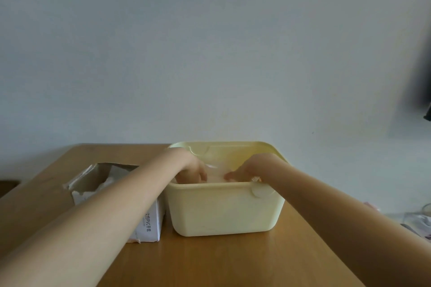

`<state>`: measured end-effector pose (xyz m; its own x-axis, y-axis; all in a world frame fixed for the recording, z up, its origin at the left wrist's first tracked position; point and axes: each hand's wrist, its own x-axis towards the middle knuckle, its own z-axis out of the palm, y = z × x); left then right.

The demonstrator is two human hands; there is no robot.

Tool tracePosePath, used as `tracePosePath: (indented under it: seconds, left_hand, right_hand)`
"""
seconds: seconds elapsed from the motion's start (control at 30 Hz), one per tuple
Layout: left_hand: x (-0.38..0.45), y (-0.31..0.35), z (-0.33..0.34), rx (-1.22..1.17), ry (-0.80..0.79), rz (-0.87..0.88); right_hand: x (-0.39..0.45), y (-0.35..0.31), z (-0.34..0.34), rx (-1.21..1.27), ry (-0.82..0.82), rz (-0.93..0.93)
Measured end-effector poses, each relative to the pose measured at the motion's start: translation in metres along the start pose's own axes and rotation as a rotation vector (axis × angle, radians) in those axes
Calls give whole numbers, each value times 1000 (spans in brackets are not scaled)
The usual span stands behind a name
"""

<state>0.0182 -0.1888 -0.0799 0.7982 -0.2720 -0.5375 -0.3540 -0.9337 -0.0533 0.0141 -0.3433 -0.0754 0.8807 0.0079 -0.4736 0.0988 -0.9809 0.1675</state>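
A pale yellow plastic bin (224, 209) stands on the wooden table (221, 261) in the middle. Both hands reach down into it from above. My left hand (191, 169) dips into the left part, its fingers curled downward behind the front rim. My right hand (245, 170) is in the right part, fingers bent toward the left. Something pale and thin lies in the bin under the fingers; the rim hides what it is and whether either hand holds it.
A torn-open white cardboard box of PVC gloves (116, 198) sits against the bin's left side, under my left forearm. A plain wall stands right behind the table. Some cluttered items (417, 219) lie off the table's right edge.
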Motion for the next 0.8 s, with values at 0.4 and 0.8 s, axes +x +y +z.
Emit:
tracePosePath:
  seconds: [0.4, 0.8]
  left_hand:
    - [-93, -69, 4, -569, 602, 138]
    - [-134, -135, 54, -694, 619, -24]
  right_hand:
    - [-56, -57, -51, 434, 469, -509]
    - [-60, -171, -26, -14, 699, -820]
